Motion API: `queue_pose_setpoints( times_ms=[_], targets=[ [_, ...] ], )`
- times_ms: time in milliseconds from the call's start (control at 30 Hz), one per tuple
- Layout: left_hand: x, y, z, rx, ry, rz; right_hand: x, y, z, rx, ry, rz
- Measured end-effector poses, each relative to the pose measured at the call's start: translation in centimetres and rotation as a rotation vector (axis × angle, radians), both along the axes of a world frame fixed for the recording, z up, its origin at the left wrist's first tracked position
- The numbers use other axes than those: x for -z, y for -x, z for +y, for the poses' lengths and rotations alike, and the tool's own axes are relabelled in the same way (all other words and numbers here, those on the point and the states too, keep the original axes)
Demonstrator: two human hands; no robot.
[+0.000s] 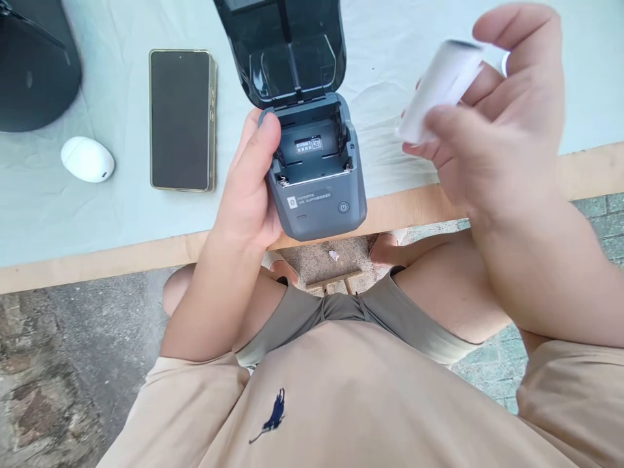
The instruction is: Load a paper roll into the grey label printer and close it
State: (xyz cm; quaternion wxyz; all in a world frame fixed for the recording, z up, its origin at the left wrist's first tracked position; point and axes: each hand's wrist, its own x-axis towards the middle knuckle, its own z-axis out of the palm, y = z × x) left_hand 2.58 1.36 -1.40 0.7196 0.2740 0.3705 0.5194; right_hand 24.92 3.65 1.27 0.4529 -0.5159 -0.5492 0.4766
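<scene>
A: So where was the printer (316, 188)?

B: At the table (97, 260) edge, in the left hand (248, 195). Fingers wrapped round its side, thumb pressed on the top corner. Lid (283, 45) was up already, tray inside looked bare.

A: And the roll (441, 88)?

B: Up in the right hand (497, 130), off to the right, pinched btwn thumb & fingers. Not in yet. I think that bit was left, plus shutting the lid.

A: Other stuff?

B: Phone (181, 120) & a white case (88, 159) lay on the left.
</scene>
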Motion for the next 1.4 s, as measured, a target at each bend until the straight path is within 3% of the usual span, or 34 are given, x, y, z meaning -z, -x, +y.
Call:
queue_pose_setpoints(
  times_ms=[100,167,233,333,533,633,767,900,1067,1133,1267,1400],
  targets=[
    [0.1,-0.4,-0.3,-0.004,-0.075,-0.028,-0.4,0.5,0.8,0.135,0.183,0.215],
    [0.3,-0.7,-0.4,-0.026,-0.136,-0.017,-0.8,1.1,0.8,0.104,0.203,0.223],
    [0.4,-1.0,-0.5,-0.036,-0.162,-0.006,-1.3,1.8,0.3,0.044,0.07,0.201],
    [0.7,-1.1,-0.5,-0.036,-0.198,-0.032,-1.7,2.8,-0.8,-0.053,-0.248,0.119],
    [0.2,-1.5,-0.7,-0.081,-0.18,-0.082,-1.2,3.8,-1.4,-0.219,-0.606,-0.39],
    [-0.9,-2.3,-1.0,-0.084,-0.117,-0.117,-0.7,4.1,-1.0,-0.227,-0.699,-0.558],
    [-1.7,-2.4,-1.1,-0.167,-0.071,-0.145,-0.2,4.1,-0.3,-0.309,-0.692,-0.667],
    [-1.0,-1.3,-1.2,-0.046,-0.11,-0.077,-0.2,3.8,-0.2,-0.354,-0.774,-0.637],
    [0.1,-1.1,-1.5,-0.066,-0.151,-0.178,0.4,3.9,-1.1,-0.359,-0.92,-0.6],
    [0.7,-0.8,-1.4,-0.037,-0.209,-0.107,0.9,3.8,-1.4,-0.385,-0.967,-0.572],
    [2.3,0.1,-0.8,0.006,-0.344,0.1,1.1,3.0,-1.5,-0.43,-0.933,-0.548],
    [3.7,0.2,0.0,-0.001,-0.44,0.132,0.9,2.0,-1.3,-0.325,-0.792,-0.63]
  ],
)
